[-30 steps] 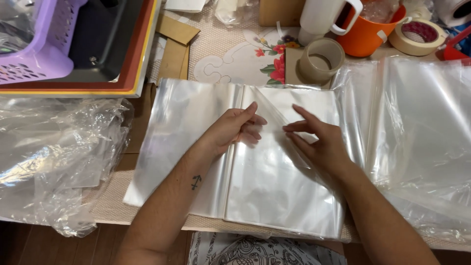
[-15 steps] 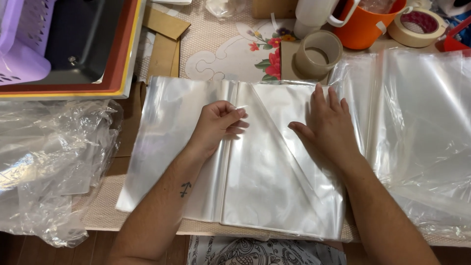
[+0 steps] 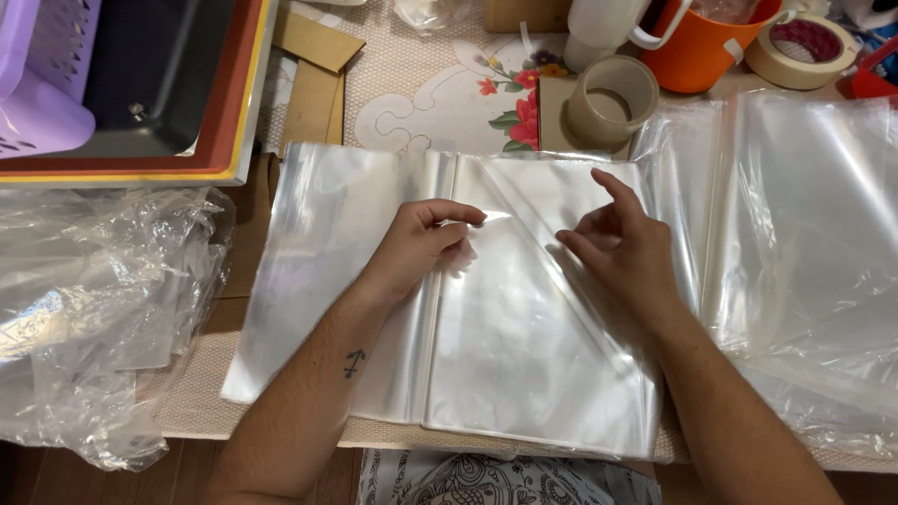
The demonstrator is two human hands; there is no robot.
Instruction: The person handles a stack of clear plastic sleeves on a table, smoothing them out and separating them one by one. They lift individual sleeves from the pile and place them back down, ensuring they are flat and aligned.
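1. Left hand [image 3: 416,248]: palm down on the clear plastic sheet [image 3: 524,355], fingers curled inward, fingertips and thumb pressing at the sheet's central fold line. It pins the sheet rather than closing round it. The forearm enters from the lower edge, angled up and to the right, with a small dark mark on its inner side.
2. Right hand [image 3: 622,248]: resting on the right half of the same sheet with the heel down, index finger raised and extended, the other fingers loosely bent; thumb and fingers appear to pinch at a diagonal crease, though whether film is actually caught between them cannot be told. The forearm enters from the lower right corner.
3. Clear plastic sheet: flat on the table [image 3: 412,93], directly before the person, between both hands.
4. Further clear sheets [image 3: 804,234]: overlapping, just right of the worked sheet.
5. Crumpled plastic heap [image 3: 94,309]: left, well apart.
6. Tape rolls [image 3: 613,98]: beyond the sheet, near an orange cup [image 3: 702,56].
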